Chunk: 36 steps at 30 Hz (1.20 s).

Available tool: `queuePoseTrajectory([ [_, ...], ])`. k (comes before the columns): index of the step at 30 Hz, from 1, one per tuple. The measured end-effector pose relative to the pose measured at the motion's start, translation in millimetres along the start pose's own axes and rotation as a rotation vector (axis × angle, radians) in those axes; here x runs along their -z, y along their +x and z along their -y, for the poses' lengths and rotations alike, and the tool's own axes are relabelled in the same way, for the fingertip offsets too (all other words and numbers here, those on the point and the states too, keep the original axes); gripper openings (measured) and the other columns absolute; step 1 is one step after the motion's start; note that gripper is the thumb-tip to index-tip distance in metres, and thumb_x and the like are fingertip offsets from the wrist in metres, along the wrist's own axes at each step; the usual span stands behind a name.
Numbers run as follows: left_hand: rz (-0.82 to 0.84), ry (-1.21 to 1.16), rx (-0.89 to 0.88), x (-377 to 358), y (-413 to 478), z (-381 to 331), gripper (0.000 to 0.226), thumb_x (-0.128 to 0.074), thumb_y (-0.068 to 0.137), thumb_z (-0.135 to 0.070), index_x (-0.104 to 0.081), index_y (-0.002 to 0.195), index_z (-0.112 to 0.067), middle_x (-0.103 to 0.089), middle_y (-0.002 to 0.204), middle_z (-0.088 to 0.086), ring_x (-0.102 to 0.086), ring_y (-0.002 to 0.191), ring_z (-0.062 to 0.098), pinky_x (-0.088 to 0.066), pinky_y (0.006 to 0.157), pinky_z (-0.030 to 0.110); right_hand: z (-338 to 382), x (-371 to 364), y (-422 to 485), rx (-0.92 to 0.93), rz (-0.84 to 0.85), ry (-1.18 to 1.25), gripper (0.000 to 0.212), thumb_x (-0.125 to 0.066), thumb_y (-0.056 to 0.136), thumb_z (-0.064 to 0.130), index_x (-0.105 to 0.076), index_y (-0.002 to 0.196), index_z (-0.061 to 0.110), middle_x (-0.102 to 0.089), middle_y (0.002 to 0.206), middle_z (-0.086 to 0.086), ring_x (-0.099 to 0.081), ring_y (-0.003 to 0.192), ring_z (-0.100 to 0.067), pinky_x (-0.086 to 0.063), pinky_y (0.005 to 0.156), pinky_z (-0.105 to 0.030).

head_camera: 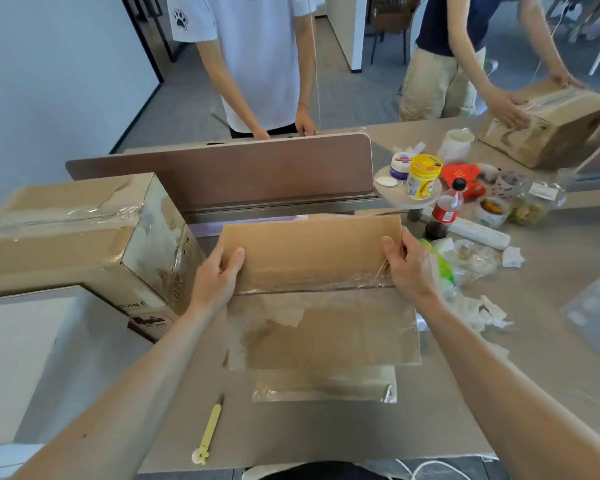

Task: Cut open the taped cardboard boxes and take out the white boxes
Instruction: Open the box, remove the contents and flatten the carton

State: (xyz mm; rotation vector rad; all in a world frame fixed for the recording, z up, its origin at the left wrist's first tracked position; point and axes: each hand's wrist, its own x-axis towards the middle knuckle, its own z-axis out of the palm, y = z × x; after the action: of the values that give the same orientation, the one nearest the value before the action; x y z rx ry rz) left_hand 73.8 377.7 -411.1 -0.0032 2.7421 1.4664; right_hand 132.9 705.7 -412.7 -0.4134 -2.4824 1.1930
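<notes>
At the desk's middle, I hold the far flap (309, 251) of a brown cardboard box (326, 334) with both hands. My left hand (219, 275) pinches its left edge and my right hand (407, 268) its right edge, thumbs on the near face and fingers curled behind. The grip at both ends looks meant to swing the flap up evenly and pull it free of the clear packing tape (326, 389), which clings in wrinkled sheets along the centre seam and hangs off the box's near side. The near flap lies flat, its paper skin torn where tape has lifted.

The slim yellow plastic box cutter (210, 431) lies by the near edge of the grey-beige desk (499, 375), set down, I judge, to free both hands. A second brown cardboard box (66, 244), its top taped shut, waits at the left edge, against the dusty-pink desk divider (222, 174). No white boxes are visible yet; I judge that they sit under these flaps.
</notes>
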Motion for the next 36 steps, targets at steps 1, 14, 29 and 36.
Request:
queuePoseTrajectory([
  [1,0.01,0.016,0.021,-5,1,3,0.068,-0.045,0.095,-0.059,-0.039,0.152,-0.022,-0.056,0.139,-0.003,-0.051,0.127,0.018,-0.039,0.108,0.035,-6,-6,0,-0.008,0.008,-0.007,0.018,-0.051,0.1,0.034,-0.06,0.098,0.017,-0.057,0.068,0.007,-0.054,0.069,-0.02,-0.038,0.065,-0.034],
  [14,0.097,0.044,0.079,-24,0,35,0.055,-0.045,0.103,-0.044,-0.042,0.151,-0.017,-0.059,0.128,-0.005,-0.056,0.11,0.005,-0.042,0.092,0.012,-39,-23,-4,-0.104,0.057,-0.095,0.036,-0.052,0.1,0.035,-0.048,0.074,0.01,-0.048,0.059,0.001,-0.045,0.063,-0.025,-0.027,0.055,-0.036],
  [29,0.207,0.087,0.203,-43,-25,72,0.057,-0.048,0.101,-0.049,-0.038,0.152,-0.026,-0.055,0.14,-0.008,-0.05,0.128,0.015,-0.04,0.108,0.035,-53,-45,-43,-0.289,0.326,-0.271,0.05,-0.047,0.1,0.038,-0.034,0.138,0.009,-0.057,0.123,-0.021,-0.052,0.114,-0.041,-0.038,0.083,-0.044],
  [36,0.133,-0.06,0.349,-35,-55,99,0.037,-0.036,0.106,-0.044,-0.062,0.109,-0.018,-0.066,0.103,0.001,-0.064,0.086,0.019,-0.054,0.075,0.038,-37,-68,-66,0.046,0.314,-0.555,0.063,-0.049,0.096,0.033,-0.022,0.153,0.028,-0.016,0.16,-0.009,-0.01,0.148,-0.034,-0.019,0.113,-0.055],
])
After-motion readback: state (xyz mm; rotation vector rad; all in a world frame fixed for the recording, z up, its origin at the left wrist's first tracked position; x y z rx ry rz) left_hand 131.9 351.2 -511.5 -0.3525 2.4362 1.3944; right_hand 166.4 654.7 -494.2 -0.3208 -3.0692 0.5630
